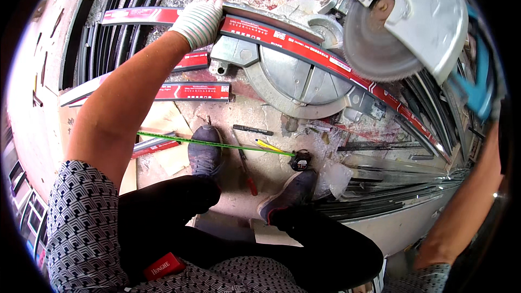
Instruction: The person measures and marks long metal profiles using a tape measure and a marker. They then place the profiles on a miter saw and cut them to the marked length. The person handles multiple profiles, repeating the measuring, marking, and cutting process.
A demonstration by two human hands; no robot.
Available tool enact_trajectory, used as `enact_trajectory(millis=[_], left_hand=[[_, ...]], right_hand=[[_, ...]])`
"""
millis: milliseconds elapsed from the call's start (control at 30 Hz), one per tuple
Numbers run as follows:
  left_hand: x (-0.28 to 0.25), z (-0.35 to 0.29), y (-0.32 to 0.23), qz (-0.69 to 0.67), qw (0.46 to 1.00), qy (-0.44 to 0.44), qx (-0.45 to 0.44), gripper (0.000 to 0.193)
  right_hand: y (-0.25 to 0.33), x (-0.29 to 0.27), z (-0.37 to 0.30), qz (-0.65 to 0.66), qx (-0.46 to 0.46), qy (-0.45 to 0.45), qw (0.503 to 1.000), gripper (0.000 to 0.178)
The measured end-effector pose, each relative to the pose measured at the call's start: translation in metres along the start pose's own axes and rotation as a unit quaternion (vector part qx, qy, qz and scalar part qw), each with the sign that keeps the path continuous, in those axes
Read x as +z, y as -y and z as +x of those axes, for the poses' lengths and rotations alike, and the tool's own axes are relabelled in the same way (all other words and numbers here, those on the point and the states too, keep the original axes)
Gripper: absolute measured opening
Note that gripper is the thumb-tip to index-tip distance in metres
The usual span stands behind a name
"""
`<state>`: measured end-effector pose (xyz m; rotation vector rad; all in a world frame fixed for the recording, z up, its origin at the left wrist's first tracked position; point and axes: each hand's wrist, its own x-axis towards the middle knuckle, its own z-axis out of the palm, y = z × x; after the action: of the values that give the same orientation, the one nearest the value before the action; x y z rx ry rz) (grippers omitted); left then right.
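Observation:
A long metal profile with red printed film (287, 43) lies across the bed of a mitre saw (304, 76). My left hand (198, 23), in a white striped glove, is closed around this profile, left of the saw bed. The toothed round saw blade (380, 43) is raised above the profile, partly covered by its pale grey guard (439, 16). My right forearm (467, 206) reaches up along the right rim towards the saw's blue body (480, 76). The fingers of my right hand are lost in the dark rim, so their hold cannot be made out.
More red-filmed profiles (192, 91) lie below my left hand. Between my shoes are a black marker (253, 129) and a red-handled tool (249, 182). A tape measure (300, 160) has its green blade drawn out leftward. Dark strips (380, 201) are stacked at right.

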<state>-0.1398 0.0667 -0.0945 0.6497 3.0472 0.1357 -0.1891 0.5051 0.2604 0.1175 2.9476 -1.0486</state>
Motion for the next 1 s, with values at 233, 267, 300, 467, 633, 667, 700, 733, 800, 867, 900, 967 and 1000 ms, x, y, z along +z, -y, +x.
enact_trajectory(millis=[233, 267, 300, 467, 633, 667, 700, 733, 800, 867, 900, 967, 1000], left_hand=[[-0.006, -0.014, 0.01, 0.027, 0.999, 0.03, -0.028, 0.031], [-0.004, -0.012, 0.011, 0.023, 0.999, 0.029, -0.028, 0.031], [-0.003, -0.012, 0.012, 0.021, 0.999, 0.028, -0.029, 0.031], [-0.001, -0.006, 0.005, 0.017, 0.999, 0.024, -0.026, 0.031], [0.002, -0.007, 0.009, 0.03, 0.999, 0.008, -0.02, 0.032], [0.0, -0.007, 0.007, 0.026, 0.999, 0.017, -0.027, 0.032], [-0.002, -0.007, 0.005, 0.022, 0.999, 0.026, -0.033, 0.032], [-0.006, -0.007, 0.002, 0.018, 0.998, 0.036, -0.04, 0.032], [-0.01, -0.005, -0.002, 0.03, 0.996, 0.064, -0.054, 0.032], [-0.01, -0.005, -0.001, 0.027, 0.997, 0.053, -0.053, 0.032], [-0.005, -0.007, 0.002, 0.017, 0.998, 0.029, -0.045, 0.032], [0.0, -0.008, 0.007, 0.018, 0.999, 0.013, -0.033, 0.03], [0.002, -0.008, 0.01, 0.028, 0.999, 0.022, -0.03, 0.03]], right_hand=[[-0.015, 0.096, -0.146, 0.017, -0.005, -0.152, 0.988, 0.049], [-0.015, 0.107, -0.161, 0.04, -0.005, -0.175, 0.984, 0.045], [-0.024, 0.115, -0.17, 0.021, -0.026, -0.203, 0.979, 0.05], [-0.049, 0.125, -0.195, -0.002, -0.056, -0.231, 0.971, 0.06], [-0.046, 0.14, -0.204, 0.076, -0.01, -0.233, 0.97, 0.06], [-0.048, 0.14, -0.205, 0.077, -0.013, -0.233, 0.969, 0.06], [-0.052, 0.14, -0.205, 0.079, -0.017, -0.234, 0.969, 0.06], [-0.055, 0.14, -0.206, 0.081, -0.02, -0.234, 0.969, 0.06], [-0.059, 0.139, -0.205, 0.055, -0.048, -0.245, 0.967, 0.059], [-0.06, 0.139, -0.204, 0.039, -0.066, -0.255, 0.964, 0.059], [-0.06, 0.139, -0.204, 0.033, -0.068, -0.258, 0.963, 0.059], [-0.06, 0.139, -0.204, 0.018, -0.059, -0.265, 0.962, 0.06], [-0.059, 0.139, -0.205, 0.008, -0.046, -0.268, 0.962, 0.061]])
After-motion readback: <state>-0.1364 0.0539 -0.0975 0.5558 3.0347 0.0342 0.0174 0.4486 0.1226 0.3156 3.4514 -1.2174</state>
